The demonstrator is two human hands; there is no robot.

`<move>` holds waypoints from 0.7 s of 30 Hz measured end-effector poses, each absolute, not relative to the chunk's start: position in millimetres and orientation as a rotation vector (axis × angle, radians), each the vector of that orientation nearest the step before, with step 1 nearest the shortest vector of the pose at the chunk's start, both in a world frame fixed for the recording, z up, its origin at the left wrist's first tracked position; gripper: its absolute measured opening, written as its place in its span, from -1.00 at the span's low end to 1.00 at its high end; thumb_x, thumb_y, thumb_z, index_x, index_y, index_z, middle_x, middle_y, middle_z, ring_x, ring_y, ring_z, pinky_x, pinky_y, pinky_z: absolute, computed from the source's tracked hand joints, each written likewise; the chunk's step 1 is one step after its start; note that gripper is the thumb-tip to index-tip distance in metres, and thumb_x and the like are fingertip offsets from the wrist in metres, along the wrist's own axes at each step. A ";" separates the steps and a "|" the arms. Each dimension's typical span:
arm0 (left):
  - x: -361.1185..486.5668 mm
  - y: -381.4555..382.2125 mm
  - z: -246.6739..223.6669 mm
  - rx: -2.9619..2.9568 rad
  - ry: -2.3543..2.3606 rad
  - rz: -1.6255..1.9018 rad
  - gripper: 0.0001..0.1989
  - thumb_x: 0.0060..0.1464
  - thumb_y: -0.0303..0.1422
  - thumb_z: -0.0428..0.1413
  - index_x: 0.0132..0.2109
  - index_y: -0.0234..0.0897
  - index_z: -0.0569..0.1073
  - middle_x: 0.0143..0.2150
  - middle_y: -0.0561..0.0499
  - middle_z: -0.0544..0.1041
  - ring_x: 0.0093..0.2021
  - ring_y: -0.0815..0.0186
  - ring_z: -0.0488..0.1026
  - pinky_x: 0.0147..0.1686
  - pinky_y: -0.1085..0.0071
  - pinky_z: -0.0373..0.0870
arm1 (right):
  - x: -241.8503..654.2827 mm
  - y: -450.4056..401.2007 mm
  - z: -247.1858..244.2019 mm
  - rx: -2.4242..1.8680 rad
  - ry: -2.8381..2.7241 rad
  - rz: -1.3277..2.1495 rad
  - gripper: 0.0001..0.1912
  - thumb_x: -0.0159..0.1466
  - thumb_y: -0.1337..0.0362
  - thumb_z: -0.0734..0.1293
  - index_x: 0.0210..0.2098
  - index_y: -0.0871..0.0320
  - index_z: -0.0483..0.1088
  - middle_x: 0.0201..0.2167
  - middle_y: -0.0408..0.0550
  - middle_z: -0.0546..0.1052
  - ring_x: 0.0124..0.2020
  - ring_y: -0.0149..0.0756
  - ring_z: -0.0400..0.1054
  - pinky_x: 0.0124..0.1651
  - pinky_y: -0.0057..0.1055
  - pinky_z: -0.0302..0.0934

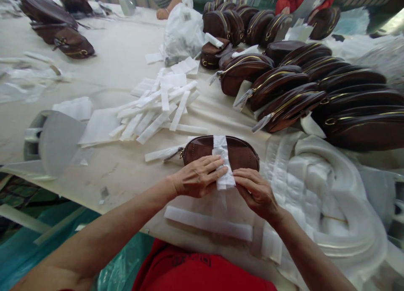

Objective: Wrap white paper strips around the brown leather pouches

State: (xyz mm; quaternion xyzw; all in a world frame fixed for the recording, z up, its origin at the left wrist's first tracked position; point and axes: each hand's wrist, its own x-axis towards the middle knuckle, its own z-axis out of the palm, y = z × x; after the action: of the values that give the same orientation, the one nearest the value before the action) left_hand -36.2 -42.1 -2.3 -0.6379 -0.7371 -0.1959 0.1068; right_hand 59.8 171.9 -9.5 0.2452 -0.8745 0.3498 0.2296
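Observation:
A brown zippered pouch point(201, 149) lies on the table in front of me, with a white wrapping strip point(220, 144) running across its middle. My left hand point(202, 175) rests flat on the pouch and the strip, its fingers stretched out over the strip's left part. At the strip's lower right edge, my right hand point(255, 191) has its thumb and fingers pressed together on the strip's edge. A white-wrapped zipper pull point(164, 153) sticks out to the left of the pouch. Nearer to me lies a long white foam strip point(208, 223).
White paper strips point(158, 110) are heaped beyond the pouch. Many brown bags point(280, 89) stand at the back right. Coiled foam sheeting point(328, 190) lies at the right, a tape dispenser point(52, 141) at the left. Other people's hands show across the table point(113, 43).

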 end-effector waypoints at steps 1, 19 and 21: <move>-35.4 -41.4 -3.6 -1.862 -2.155 -0.535 -0.61 0.20 -0.35 -0.04 0.11 -0.50 0.30 0.10 -0.36 0.38 0.18 0.00 0.28 0.12 0.06 0.34 | 66.4 172.4 -10.8 0.640 -2.414 0.918 -0.75 0.24 0.49 0.26 -0.11 0.14 0.37 -0.19 0.04 0.51 -0.09 -0.21 0.36 -0.05 -0.22 0.29; -27.7 -36.9 -14.6 -1.727 -2.147 -0.331 -0.69 0.21 -0.50 -0.09 0.07 -0.47 0.33 0.07 -0.28 0.42 0.15 0.10 0.32 0.09 0.20 0.35 | 183.7 149.2 -27.2 0.704 -2.907 0.844 -0.89 0.23 0.41 0.23 -0.28 0.11 0.35 -0.46 -0.09 0.45 -0.45 -0.28 0.32 -0.40 -0.38 0.17; -26.8 -37.4 -16.4 -1.717 -2.202 -0.320 -0.68 0.22 -0.48 -0.07 0.09 -0.44 0.32 0.09 -0.28 0.41 0.17 0.11 0.31 0.08 0.21 0.35 | 192.6 172.1 -11.5 0.781 -2.934 0.750 -0.92 0.26 0.34 0.25 -0.34 0.07 0.37 -0.51 -0.12 0.45 -0.50 -0.30 0.32 -0.44 -0.39 0.18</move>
State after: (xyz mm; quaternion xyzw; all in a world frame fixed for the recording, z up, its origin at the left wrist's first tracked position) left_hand -26.8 -37.4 -16.4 -0.6026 -0.7728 -0.1124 0.1644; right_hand 192.6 172.1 -11.5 0.2498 -0.9381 0.2398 0.0069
